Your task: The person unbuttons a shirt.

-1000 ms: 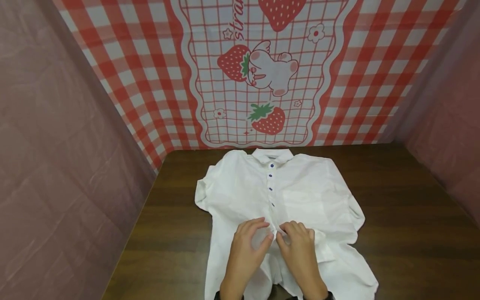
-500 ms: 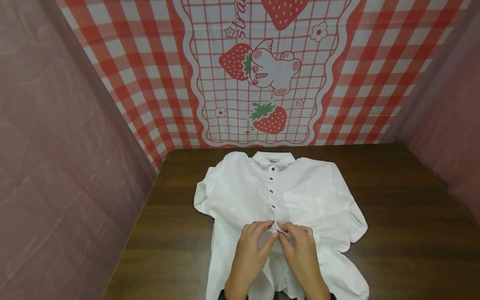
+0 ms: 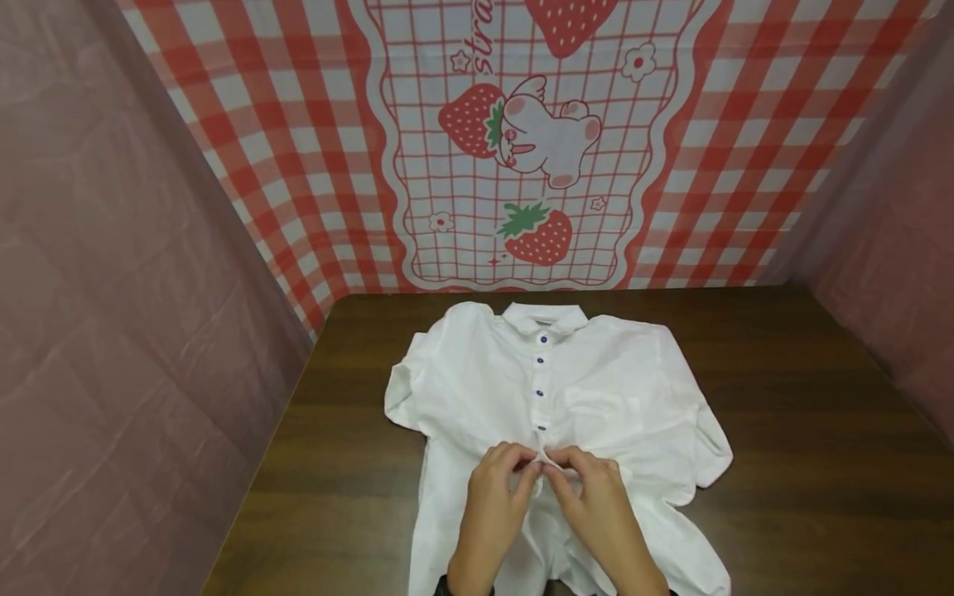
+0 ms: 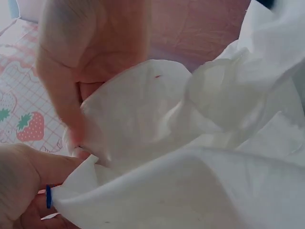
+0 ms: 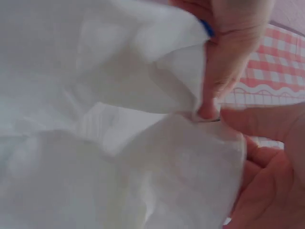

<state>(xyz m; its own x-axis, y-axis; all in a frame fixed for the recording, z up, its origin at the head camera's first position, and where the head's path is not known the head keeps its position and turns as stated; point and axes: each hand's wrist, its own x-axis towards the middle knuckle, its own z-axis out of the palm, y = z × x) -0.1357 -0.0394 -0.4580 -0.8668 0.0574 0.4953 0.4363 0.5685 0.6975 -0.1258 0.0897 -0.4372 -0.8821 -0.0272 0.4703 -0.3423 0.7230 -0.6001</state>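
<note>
A white short-sleeved shirt (image 3: 477, 372) lies face up, its collar toward the back. Blue buttons (image 3: 540, 361) run down its front below the collar. Over the lower front, both hands meet at the placket. My left hand (image 3: 493, 497) pinches one front edge between thumb and fingers; a blue button (image 4: 48, 196) shows at its fingers in the left wrist view. With thumb and fingers, my right hand (image 3: 592, 497) grips the other front edge, seen as a lifted flap (image 5: 190, 167) in the right wrist view. Fingers partly hide where the two edges meet.
The shirt lies on a dark brown wooden table (image 3: 805, 414). A red-and-white checked cloth with strawberries (image 3: 522, 149) hangs behind it. Pinkish curtains (image 3: 149, 331) stand at both sides.
The hands have drawn closer together, both now pinching the placket edges. The shirt front has shifted slightly, and the fourth button shows a little lower than before.
</note>
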